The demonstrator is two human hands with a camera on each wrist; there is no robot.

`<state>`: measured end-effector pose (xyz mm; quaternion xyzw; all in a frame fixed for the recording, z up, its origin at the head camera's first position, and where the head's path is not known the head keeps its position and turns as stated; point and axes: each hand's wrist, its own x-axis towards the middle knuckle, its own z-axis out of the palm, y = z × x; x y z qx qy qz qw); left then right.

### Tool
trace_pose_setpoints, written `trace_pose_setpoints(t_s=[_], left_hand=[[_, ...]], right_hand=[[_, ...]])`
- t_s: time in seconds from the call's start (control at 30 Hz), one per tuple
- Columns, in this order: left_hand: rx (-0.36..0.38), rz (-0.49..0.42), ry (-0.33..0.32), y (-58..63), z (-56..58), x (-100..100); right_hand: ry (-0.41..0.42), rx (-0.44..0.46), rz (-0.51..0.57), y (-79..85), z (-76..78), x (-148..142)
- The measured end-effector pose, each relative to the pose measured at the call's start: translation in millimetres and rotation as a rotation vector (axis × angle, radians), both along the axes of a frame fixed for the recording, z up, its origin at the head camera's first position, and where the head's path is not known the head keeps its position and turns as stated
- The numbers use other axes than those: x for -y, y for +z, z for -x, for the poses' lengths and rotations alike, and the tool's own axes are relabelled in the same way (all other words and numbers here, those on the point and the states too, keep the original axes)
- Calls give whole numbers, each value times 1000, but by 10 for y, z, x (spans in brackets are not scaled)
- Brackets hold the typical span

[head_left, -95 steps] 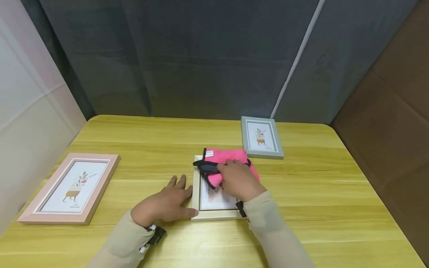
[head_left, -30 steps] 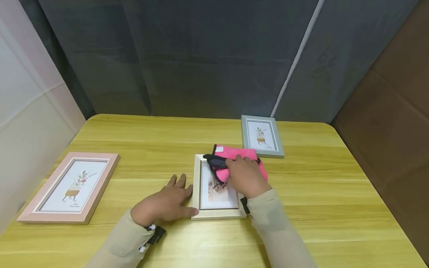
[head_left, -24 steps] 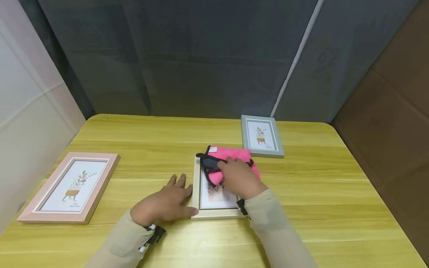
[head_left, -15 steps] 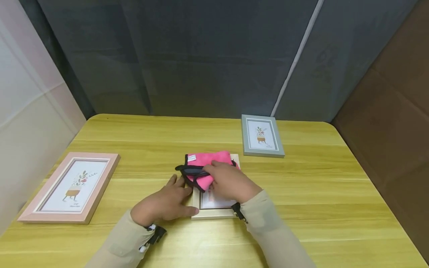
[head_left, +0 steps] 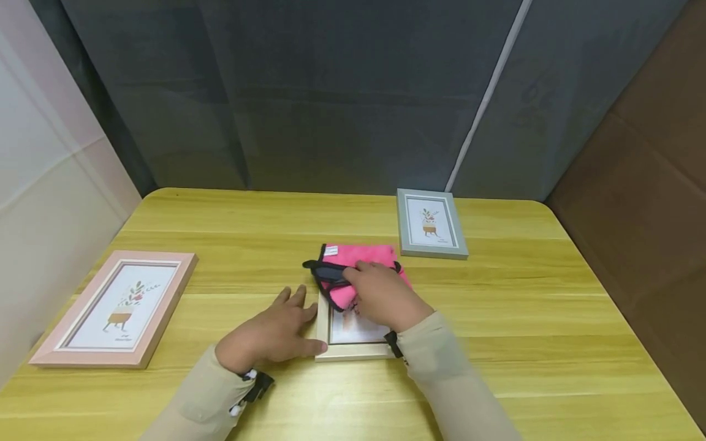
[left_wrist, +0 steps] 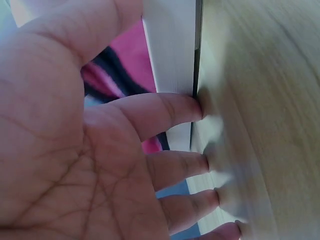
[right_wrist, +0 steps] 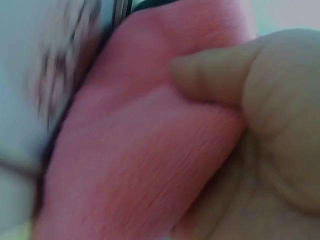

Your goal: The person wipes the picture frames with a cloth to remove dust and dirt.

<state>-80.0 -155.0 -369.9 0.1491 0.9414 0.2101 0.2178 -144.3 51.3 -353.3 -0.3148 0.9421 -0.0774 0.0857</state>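
A cream picture frame (head_left: 353, 351) lies flat on the table, its far half covered by a folded pink cloth (head_left: 361, 252) with black edging. My right hand (head_left: 386, 297) grips the cloth over the picture; in the right wrist view the thumb (right_wrist: 215, 75) presses into the pink pile. My left hand (head_left: 270, 337) rests at the near left side of the frame, thumb against its edge. Seen from the left wrist, the fingers (left_wrist: 175, 167) are spread, with their tips on the wood beside the frame's side (left_wrist: 172, 50).
A pink picture frame (head_left: 171, 306) lies on the table at the left. Behind the cloth, to the right, a grey-blue frame (head_left: 432, 252) lies near the table's far edge. Dark fabric (head_left: 331, 98) hangs behind the table.
My right hand slides the cloth left and right over the cream frame; since half a second ago it has shifted slightly right and away from me. The left hand has stayed put.
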Motion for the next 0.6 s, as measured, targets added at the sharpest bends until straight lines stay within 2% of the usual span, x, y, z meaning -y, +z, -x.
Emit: trace_pose_setpoints(t_s=[0.1, 0.27, 0.4, 0.6], left_hand=[[-16, 14, 10, 10, 13, -1], [-35, 23, 12, 28, 7, -7], [-51, 21, 1, 28, -9, -15], [-1, 13, -16, 11, -15, -1]], right_hand=[[20, -2, 20, -12, -28, 79], [-15, -16, -17, -38, -21, 89], [-12, -5, -29, -73, 20, 61], [-6, 56, -10, -81, 53, 50]])
